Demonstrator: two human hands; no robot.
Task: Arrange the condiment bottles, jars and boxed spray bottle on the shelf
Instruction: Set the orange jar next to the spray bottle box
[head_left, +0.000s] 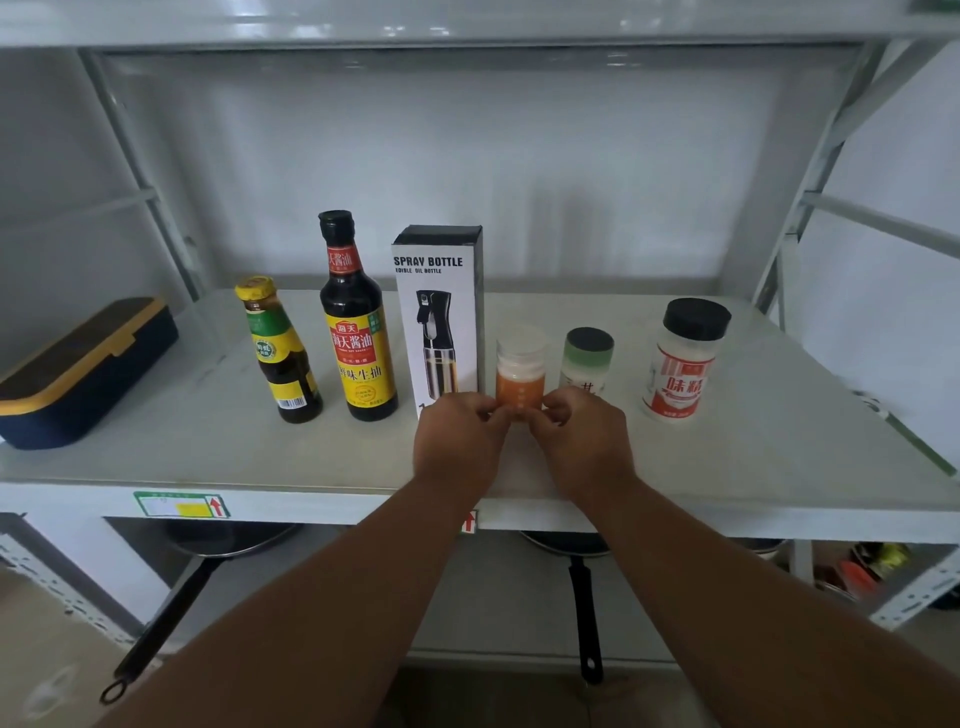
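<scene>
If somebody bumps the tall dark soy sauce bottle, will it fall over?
Maybe. The soy sauce bottle is the tallest bottle on the shelf and narrow, so a knock near its neck could tip it. It looks nearly full, so probably heavy, which may steady it. It seems to be glass, so a fall might break it.

shelf front (311, 457) open, spray bottle box (439, 317) crowding left

White metal shelving unit (156, 467) against pale wall (467, 156) (soft glare); frying pans (228, 540) on lower tier.
</scene>
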